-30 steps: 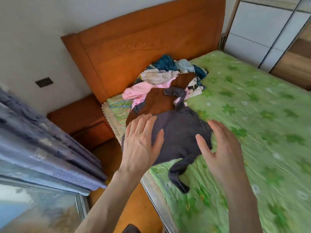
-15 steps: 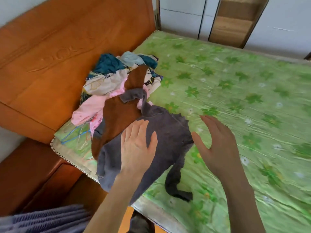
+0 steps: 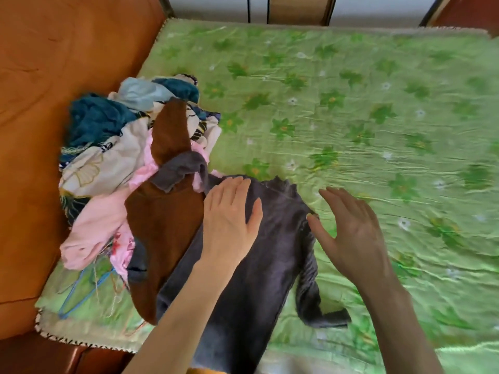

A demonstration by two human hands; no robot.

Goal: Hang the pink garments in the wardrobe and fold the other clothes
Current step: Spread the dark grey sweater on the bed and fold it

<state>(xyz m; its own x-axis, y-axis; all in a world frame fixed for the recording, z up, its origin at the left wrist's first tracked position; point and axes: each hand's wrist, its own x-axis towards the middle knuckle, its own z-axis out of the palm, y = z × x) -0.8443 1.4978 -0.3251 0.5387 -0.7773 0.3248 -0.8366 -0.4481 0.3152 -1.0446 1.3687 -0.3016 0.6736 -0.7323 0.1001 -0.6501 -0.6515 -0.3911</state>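
A dark grey garment (image 3: 272, 255) lies spread on the green bed, one sleeve trailing toward the near edge. My left hand (image 3: 229, 220) rests flat on its upper part with straight fingers. My right hand (image 3: 348, 230) hovers open just right of the garment, thumb near its edge. A brown garment (image 3: 164, 222) lies to the left, partly under the grey one. Beneath and beside it are pink garments (image 3: 91, 233). Behind them sits a pile of mixed clothes (image 3: 113, 136) in teal, cream and light blue.
The green flowered bedsheet (image 3: 364, 125) stretches wide to the right and far side. A wooden headboard (image 3: 54, 63) runs along the left. Blue wire hangers (image 3: 78, 292) lie under the pink garments. Wardrobe doors (image 3: 297, 8) stand beyond the bed's far edge.
The camera has swung right and down over the bed. My left hand slid up the grey garment toward its collar; my right hand stays open beside it.
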